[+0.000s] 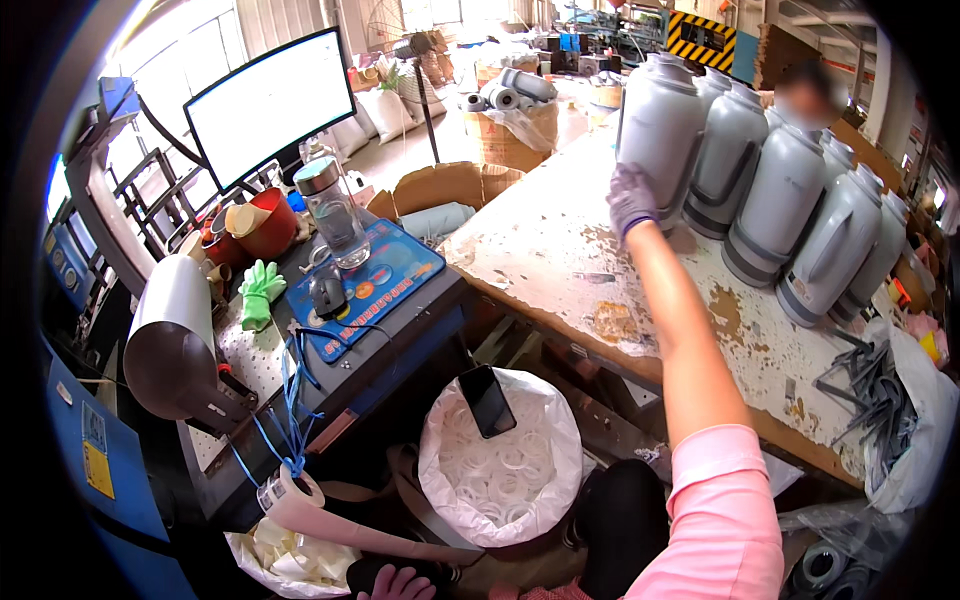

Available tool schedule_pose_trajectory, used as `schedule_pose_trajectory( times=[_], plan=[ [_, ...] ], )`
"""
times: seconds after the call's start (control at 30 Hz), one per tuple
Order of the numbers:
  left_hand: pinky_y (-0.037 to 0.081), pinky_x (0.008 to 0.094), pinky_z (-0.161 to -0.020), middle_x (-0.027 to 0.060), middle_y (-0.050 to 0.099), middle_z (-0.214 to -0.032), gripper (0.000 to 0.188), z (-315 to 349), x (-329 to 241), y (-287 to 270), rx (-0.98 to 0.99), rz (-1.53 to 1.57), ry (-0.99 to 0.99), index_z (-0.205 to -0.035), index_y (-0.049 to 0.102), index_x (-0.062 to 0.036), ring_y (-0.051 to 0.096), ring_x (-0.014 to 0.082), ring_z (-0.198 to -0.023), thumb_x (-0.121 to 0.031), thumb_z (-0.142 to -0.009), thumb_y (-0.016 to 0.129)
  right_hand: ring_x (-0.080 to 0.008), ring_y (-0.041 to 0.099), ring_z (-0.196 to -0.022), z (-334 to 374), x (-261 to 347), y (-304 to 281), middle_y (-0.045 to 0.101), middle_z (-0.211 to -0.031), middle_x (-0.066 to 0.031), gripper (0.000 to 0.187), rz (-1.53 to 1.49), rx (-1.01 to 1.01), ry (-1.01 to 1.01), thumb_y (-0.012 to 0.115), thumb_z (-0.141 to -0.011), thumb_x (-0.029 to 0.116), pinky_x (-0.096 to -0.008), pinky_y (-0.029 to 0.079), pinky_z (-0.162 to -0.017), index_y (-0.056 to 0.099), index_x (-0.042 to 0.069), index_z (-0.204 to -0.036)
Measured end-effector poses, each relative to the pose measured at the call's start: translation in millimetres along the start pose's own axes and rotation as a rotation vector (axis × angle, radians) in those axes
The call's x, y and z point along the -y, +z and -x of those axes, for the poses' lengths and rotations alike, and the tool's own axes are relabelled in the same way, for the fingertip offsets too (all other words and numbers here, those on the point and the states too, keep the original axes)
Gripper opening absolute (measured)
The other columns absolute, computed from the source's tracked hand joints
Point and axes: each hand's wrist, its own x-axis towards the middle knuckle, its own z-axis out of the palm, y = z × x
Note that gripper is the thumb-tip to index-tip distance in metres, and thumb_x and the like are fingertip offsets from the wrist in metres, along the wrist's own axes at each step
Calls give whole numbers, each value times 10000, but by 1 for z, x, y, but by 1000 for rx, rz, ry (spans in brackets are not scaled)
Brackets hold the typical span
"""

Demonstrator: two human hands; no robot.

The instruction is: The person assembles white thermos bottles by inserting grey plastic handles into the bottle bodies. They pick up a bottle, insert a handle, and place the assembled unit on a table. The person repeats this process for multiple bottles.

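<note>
- Several grey flasks (775, 205): upright on white worktop (550, 245).
- Right hand (632, 200): against worktop's leftmost flask (660, 120); grip cannot be determined.
- Left hand (398, 583): fingers spread, left of worktop.

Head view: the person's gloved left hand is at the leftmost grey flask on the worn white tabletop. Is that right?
Wrong hand: the head view shows the gloved right hand at the leftmost grey flask on the worn white tabletop.

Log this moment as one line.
right hand, gloved: at lower side of leftmost grey jug; left hand: at bottom edge, fingers spread; jugs: on worn white table; black phone: over clear rings
</note>
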Motion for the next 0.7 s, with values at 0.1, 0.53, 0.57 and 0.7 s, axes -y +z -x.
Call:
schedule_pose_trajectory(
  times=[0.1,0.53,0.57,0.7],
  plan=[
    [193,575,-1188,240,290,-1569,768,-4,-1,-5,42,15,-4,-1547,249,-34,340,435,-1404,-513,-989,469,-291,180,-1506,55,-48,31,331,-1587,-42,526,-34,3,26,550,-908,457,-526,75,-1205,572,207,-1370],
    [333,516,-1134,244,508,-1388,737,-67,59,87,-266,-1095,-333,-1433,424,59,444,418,-1308,-463,-931,564,-360,379,-1392,600,-72,-16,489,-1442,-130,533,-879,-130,306,697,-836,340,-552,279,-1145,579,128,-1311],
    [375,493,-1095,223,543,-1354,662,-70,60,70,-160,-964,-383,-1430,444,27,495,386,-1254,-443,-968,507,-362,398,-1377,646,-89,-11,501,-1427,-147,530,-870,-158,408,702,-824,311,-557,307,-1124,586,107,-1299],
    [459,424,-1020,193,611,-1271,535,-125,67,25,164,-902,-543,-1400,478,20,604,291,-1120,-374,-1051,382,-382,571,-1134,828,-174,-35,613,-1214,-208,379,-649,-83,955,737,-792,175,-450,448,-1012,658,39,-1137]
  ],
)
